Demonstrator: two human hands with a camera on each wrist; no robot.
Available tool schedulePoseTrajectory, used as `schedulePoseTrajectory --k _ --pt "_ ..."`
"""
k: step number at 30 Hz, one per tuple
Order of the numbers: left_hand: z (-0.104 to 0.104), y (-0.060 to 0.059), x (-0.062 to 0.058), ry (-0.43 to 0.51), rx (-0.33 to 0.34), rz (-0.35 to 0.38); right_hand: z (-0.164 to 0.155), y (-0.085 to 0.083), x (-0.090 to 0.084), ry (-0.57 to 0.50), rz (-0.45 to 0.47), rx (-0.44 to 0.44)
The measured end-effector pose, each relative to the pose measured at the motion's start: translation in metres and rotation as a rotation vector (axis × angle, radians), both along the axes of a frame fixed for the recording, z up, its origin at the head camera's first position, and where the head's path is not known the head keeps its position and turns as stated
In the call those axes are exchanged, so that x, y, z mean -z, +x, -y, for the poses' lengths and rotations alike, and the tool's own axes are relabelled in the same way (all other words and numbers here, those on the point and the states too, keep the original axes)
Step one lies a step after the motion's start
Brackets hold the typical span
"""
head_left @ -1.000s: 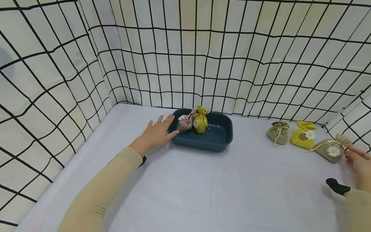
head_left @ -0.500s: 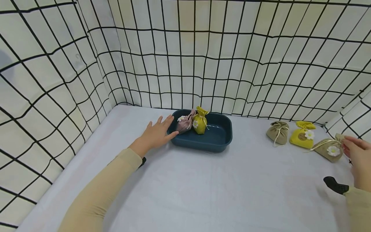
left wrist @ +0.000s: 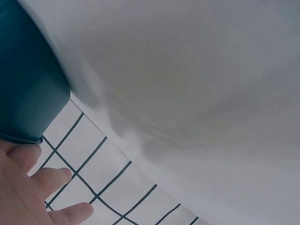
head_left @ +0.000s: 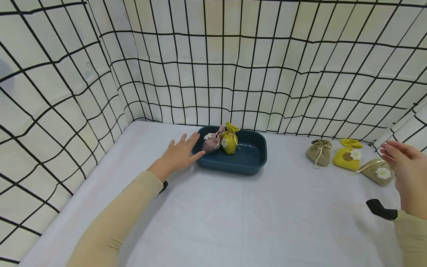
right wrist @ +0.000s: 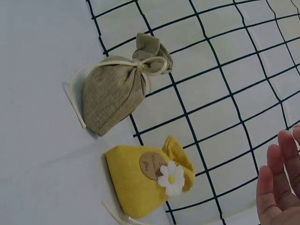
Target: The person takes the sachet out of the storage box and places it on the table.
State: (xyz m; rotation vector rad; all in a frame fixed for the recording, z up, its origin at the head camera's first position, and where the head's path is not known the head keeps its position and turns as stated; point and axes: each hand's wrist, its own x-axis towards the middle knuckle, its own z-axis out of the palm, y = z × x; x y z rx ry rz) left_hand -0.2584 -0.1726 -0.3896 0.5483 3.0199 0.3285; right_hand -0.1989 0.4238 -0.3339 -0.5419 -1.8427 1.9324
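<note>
My left hand point(head_left: 176, 154), fingers spread, rests at the left rim of a dark teal tray point(head_left: 233, 167); the left wrist view shows its fingers beside the tray point(left wrist: 33, 79). Inside the tray stand a pink drawstring sachet point(head_left: 212, 143) and a yellow one point(head_left: 230, 142), each with a white flower. My right hand point(head_left: 408, 168) is raised at the far right, overlapping the neck of a beige sachet with a flower point(head_left: 375, 171). Its fingers point(right wrist: 276, 173) look relaxed in the right wrist view, with nothing seen in them.
Left of the beige flowered sachet lie a yellow sachet point(head_left: 345, 158) with a round patch and a plain beige sachet point(head_left: 319, 152). A white cloth point(head_left: 250, 218) covers the surface. White walls with black grid netting point(head_left: 213, 74) close off the back and sides.
My right hand has risen and shifted left from the neck of the beige flowered sachet, which stays where it was. The left hand and the tray hold their places.
</note>
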Motion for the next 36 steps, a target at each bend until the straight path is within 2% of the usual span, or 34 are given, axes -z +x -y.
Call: schedulePoseTrajectory --k 2,7,17,25,36 --pt "0.0 0.0 -0.001 0.004 0.003 0.002 0.004 -0.001 -0.002 -0.046 -0.059 -0.024" --pt "-0.001 0.001 -0.001 0.006 0.007 0.005 0.014 0.001 -0.006 -0.099 -0.135 -0.093" --pt "0.0 0.0 -0.001 -0.005 0.006 -0.01 0.044 -0.003 -0.014 -0.042 -0.173 -0.18" --pt "0.0 -0.001 0.002 -0.004 0.011 -0.004 0.075 -0.007 -0.009 -0.11 -0.289 -0.381" --pt "0.001 -0.001 0.002 -0.001 0.007 -0.005 0.11 -0.019 -0.001 -0.018 -0.334 -0.533"
